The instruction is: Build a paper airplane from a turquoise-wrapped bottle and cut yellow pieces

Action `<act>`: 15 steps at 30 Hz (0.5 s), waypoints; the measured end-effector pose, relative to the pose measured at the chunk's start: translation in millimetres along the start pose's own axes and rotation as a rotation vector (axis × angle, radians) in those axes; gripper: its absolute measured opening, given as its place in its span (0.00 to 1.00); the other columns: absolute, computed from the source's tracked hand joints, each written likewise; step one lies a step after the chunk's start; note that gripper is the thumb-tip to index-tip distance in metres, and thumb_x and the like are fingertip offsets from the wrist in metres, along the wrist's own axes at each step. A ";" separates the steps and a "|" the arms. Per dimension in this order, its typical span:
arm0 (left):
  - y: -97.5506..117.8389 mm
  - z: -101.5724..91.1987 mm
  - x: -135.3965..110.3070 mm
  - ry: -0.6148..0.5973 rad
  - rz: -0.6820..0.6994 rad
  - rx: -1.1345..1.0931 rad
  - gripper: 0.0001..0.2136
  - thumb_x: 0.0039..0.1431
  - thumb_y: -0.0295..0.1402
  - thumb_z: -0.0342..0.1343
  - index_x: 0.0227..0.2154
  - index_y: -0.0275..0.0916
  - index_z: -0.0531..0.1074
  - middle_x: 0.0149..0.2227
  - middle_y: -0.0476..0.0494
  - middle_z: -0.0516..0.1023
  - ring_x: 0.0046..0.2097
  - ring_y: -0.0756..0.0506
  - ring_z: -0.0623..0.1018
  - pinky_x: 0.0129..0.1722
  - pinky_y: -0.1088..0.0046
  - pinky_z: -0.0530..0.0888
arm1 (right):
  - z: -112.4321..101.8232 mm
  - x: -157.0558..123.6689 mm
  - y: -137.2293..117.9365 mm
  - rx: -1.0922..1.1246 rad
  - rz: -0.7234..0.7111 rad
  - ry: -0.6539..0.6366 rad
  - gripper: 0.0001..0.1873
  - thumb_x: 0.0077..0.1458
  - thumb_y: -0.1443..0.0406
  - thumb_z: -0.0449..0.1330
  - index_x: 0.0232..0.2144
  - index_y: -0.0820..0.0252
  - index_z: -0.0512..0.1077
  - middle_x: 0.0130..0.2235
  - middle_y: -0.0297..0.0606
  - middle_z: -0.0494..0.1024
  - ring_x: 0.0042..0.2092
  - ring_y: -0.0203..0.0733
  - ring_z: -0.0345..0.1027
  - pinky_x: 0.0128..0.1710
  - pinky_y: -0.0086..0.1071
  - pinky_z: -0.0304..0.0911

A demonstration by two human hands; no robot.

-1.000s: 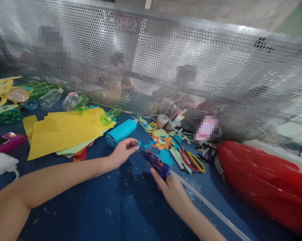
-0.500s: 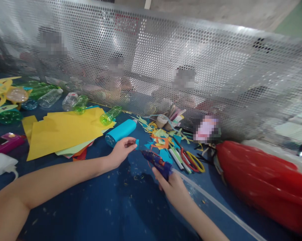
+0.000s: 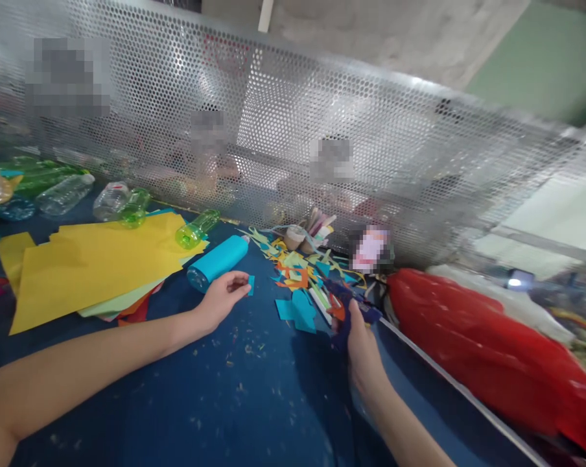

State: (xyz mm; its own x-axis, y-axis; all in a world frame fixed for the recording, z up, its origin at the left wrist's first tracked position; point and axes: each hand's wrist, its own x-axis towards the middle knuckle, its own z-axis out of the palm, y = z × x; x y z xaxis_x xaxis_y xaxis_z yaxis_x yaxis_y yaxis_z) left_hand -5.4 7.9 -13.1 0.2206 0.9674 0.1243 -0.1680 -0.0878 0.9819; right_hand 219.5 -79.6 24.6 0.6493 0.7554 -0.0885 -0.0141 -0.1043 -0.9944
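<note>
The left hand (image 3: 220, 299) pinches a small blue paper piece (image 3: 251, 285); the right hand (image 3: 363, 347) grips a hot-glue gun (image 3: 342, 316). The blue-wrapped bottle (image 3: 221, 261) lies just beyond the left hand, the nearer one, long axis slanting away rightward.

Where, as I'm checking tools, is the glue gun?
The glue gun is right of centre in the head view, in the right hand, left of the red bag.
</note>
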 end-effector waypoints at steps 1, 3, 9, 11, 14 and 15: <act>-0.4 0.0 0.2 -0.004 0.003 0.005 0.14 0.47 0.37 0.60 0.35 0.36 0.69 0.35 0.44 0.74 0.39 0.46 0.74 0.41 0.66 0.71 | -6.9 1.5 0.4 0.037 0.077 0.023 0.21 0.47 0.47 0.57 0.23 0.60 0.66 0.16 0.27 0.67 0.16 0.33 0.60 0.13 0.26 0.58; -1.1 0.3 0.3 -0.009 0.010 0.019 0.14 0.47 0.37 0.59 0.35 0.36 0.69 0.36 0.43 0.74 0.40 0.45 0.74 0.41 0.66 0.72 | -23.1 5.5 1.0 0.118 0.168 0.066 0.21 0.46 0.47 0.57 0.23 0.58 0.64 0.14 0.25 0.64 0.13 0.32 0.57 0.10 0.26 0.55; 0.1 1.7 0.0 -0.035 0.019 0.055 0.12 0.48 0.36 0.58 0.35 0.36 0.70 0.36 0.43 0.74 0.39 0.45 0.74 0.42 0.64 0.71 | -76.7 31.8 1.4 0.226 0.278 0.190 0.17 0.58 0.54 0.48 0.28 0.59 0.66 0.14 0.26 0.63 0.13 0.30 0.60 0.09 0.20 0.54; 0.3 2.1 0.0 -0.042 0.018 0.055 0.12 0.48 0.35 0.58 0.35 0.36 0.70 0.35 0.43 0.74 0.39 0.45 0.74 0.42 0.65 0.71 | -87.6 37.8 0.7 0.235 0.364 0.112 0.19 0.61 0.56 0.44 0.27 0.60 0.67 0.15 0.28 0.64 0.13 0.29 0.59 0.10 0.19 0.54; -0.4 2.3 0.0 -0.055 0.018 0.055 0.12 0.48 0.35 0.58 0.35 0.35 0.69 0.35 0.44 0.74 0.38 0.46 0.74 0.41 0.65 0.71 | -94.0 39.8 -0.8 0.085 0.407 0.071 0.22 0.61 0.55 0.42 0.25 0.60 0.66 0.16 0.33 0.68 0.12 0.29 0.57 0.10 0.20 0.54; -0.8 2.2 0.0 -0.057 0.018 0.056 0.12 0.48 0.35 0.58 0.35 0.35 0.69 0.35 0.44 0.73 0.39 0.46 0.74 0.42 0.65 0.71 | -94.5 39.5 -0.8 0.018 0.385 0.088 0.21 0.61 0.55 0.43 0.24 0.60 0.66 0.16 0.34 0.69 0.13 0.30 0.58 0.10 0.21 0.54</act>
State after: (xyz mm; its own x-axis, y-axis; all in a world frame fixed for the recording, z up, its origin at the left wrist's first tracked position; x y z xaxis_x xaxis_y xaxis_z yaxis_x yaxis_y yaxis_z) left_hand -3.2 7.4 -13.6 0.2723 0.9508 0.1480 -0.1189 -0.1193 0.9857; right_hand 317.1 -110.8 27.2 0.6570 0.6046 -0.4504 -0.2820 -0.3570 -0.8905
